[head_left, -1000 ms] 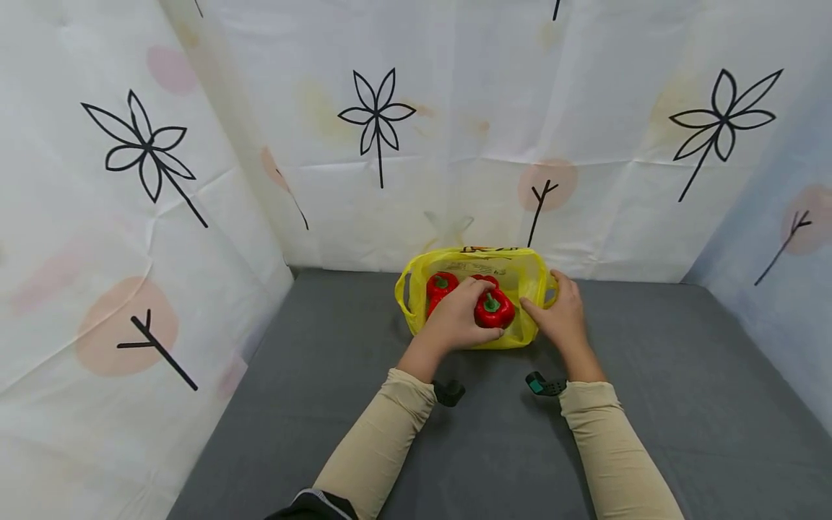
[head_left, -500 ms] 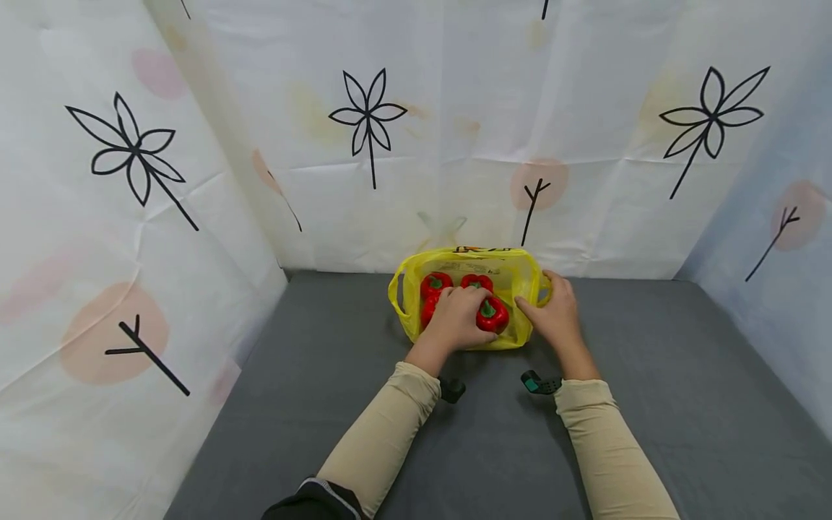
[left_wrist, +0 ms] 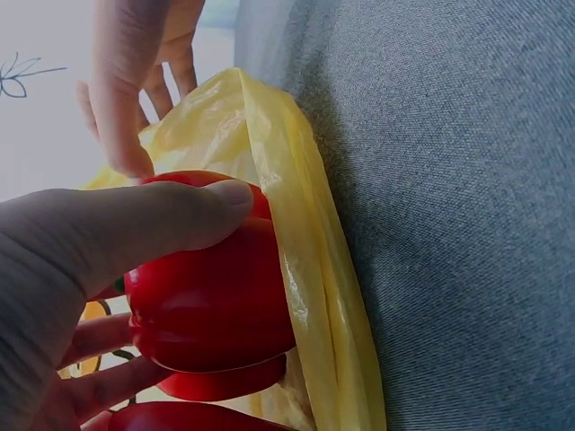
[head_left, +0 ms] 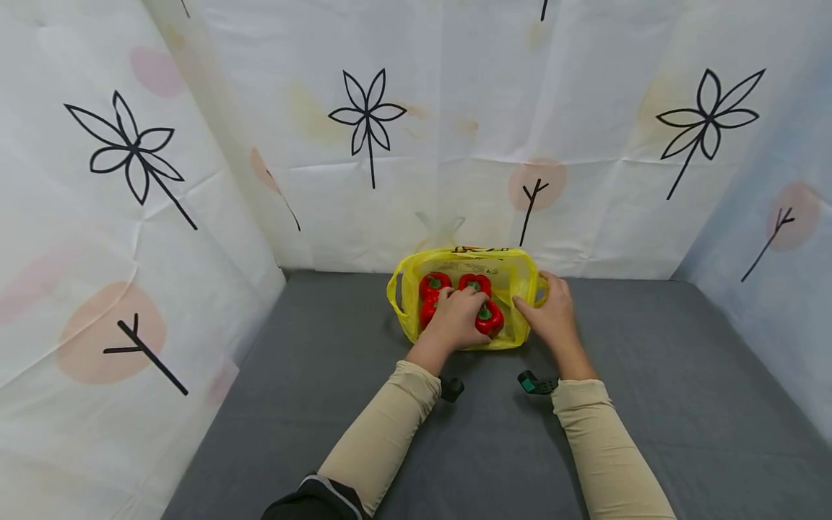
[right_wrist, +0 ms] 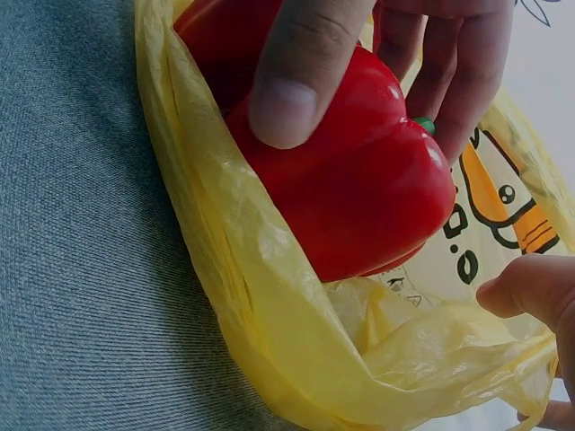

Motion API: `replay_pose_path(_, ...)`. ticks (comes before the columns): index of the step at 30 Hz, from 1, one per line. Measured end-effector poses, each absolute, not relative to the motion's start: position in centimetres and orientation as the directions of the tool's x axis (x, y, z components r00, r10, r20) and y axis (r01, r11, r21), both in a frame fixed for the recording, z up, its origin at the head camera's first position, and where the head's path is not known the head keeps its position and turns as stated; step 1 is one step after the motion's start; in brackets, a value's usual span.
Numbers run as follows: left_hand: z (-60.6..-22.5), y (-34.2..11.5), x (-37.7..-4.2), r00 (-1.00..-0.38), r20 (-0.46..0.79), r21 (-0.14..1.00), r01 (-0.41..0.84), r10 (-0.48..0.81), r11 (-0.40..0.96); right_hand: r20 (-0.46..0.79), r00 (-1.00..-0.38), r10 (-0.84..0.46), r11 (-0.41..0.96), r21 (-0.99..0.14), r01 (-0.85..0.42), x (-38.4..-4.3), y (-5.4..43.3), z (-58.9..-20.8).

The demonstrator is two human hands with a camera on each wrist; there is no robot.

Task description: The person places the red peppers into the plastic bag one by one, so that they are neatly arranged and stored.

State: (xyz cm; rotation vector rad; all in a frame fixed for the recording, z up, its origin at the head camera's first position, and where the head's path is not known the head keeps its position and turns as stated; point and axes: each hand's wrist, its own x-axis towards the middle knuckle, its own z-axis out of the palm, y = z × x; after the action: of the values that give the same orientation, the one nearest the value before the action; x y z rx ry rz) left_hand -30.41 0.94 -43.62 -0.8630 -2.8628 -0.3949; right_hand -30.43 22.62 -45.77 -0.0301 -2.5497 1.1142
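A yellow plastic bag (head_left: pixel 516 278) stands with its mouth spread wide and several red bell peppers in it. Inside it, my left hand (head_left: pixel 457 320) grips the front-right bell pepper (head_left: pixel 492 321), thumb across its near side and fingers on the far side, as the left wrist view shows. Two more bell peppers, one at the back left (head_left: pixel 434 283) and one at the back (head_left: pixel 476 282), show around that hand. My right hand (head_left: pixel 555 318) holds the bag's right edge by its handle, thumb inside and fingers outside; the right wrist view shows part of it.
A grey cloth-covered table (head_left: pixel 364 404) lies under the bag. Behind stands a white fabric backdrop (head_left: pixel 455 72) with drawn flowers, close to the bag's back. Dark wrist devices (head_left: pixel 537 383) sit below both hands.
The left hand and its bell pepper have shifted slightly left and down within the bag. The right hand keeps its place at the bag's edge; the head view has turned a little.
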Motion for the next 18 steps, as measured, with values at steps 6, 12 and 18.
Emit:
replay_pose_path(6, -43.5, 1.5, -30.5, -0.829, 0.187, 0.188, 0.557, 0.527, 0.809, 0.325, -0.925, 0.195, 0.689, -0.717, -0.107, -30.2, 23.3, -45.5)
replay_pose_path(12, -43.8, 0.9, -30.5, -0.827, 0.213, 0.166, 0.556, 0.521, 0.815, 0.396, -0.905, 0.155, 0.751, -0.643, -0.152, -29.8, 24.3, -45.4)
replay_pose_path(18, -43.4, -1.0, -30.1, -0.793, 0.264, 0.157, 0.597, 0.549, 0.787, 0.535, -0.844, -0.035, 0.858, -0.418, -0.299, -28.8, 25.2, -43.7)
